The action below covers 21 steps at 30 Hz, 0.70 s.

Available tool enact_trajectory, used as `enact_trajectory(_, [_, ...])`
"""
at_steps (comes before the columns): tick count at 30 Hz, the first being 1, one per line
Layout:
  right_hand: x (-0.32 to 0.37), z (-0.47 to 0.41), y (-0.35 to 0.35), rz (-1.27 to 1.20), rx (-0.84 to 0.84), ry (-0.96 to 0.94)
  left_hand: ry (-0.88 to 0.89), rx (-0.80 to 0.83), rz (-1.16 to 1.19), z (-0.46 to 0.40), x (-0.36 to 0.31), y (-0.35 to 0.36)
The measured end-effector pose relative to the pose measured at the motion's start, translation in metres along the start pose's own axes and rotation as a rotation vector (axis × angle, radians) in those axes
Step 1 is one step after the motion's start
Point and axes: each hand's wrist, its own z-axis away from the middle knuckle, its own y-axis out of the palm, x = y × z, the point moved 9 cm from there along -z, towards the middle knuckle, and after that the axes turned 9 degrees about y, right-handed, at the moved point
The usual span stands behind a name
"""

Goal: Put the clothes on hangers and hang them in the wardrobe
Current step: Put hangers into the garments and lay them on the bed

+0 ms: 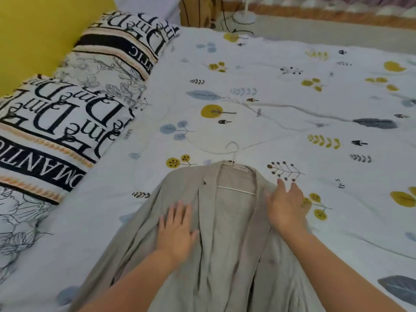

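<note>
Beige jacket [225, 239] on hanger [235, 174] lies under my flat, spread left hand [175, 233] and right hand [286, 208]; hook points away from me, the right hand slightly nearer it.

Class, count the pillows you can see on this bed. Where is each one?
2: one pillow by the yellow headboard farther away, another pillow nearer, at the left edge. More could lie outside the picture.

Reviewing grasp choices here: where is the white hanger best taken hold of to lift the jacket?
By its hook, probably, reaching from the far side: it alone sticks out past the collar of the beige jacket, which covers the hanger's shoulders. Both the left hand and right hand lie flat.
</note>
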Motion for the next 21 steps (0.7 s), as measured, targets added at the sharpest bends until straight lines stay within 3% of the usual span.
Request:
enact_trajectory(5, [-0.003, 0.033, 0.089, 0.160, 0.209, -0.113, -0.038, 0.082, 0.040, -0.022, 0.003, 0.042])
enact_trajectory(9, [-0.007, 0.021, 0.110, 0.184, 0.253, -0.138, -0.034, 0.110, 0.076, -0.032, 0.007, 0.057])
enact_trajectory(15, [0.002, 0.020, 0.078, 0.201, 0.334, -0.180, -0.019, 0.198, 0.102, -0.030, 0.005, 0.036])
enact_trajectory(18, [0.012, 0.039, 0.037, 0.236, 0.258, -0.235, 0.041, 0.140, 0.123, -0.014, -0.001, 0.002])
enact_trajectory(21, [0.022, 0.078, 0.017, 0.263, 0.383, -0.300, 0.091, 0.102, 0.202, 0.019, -0.011, -0.031])
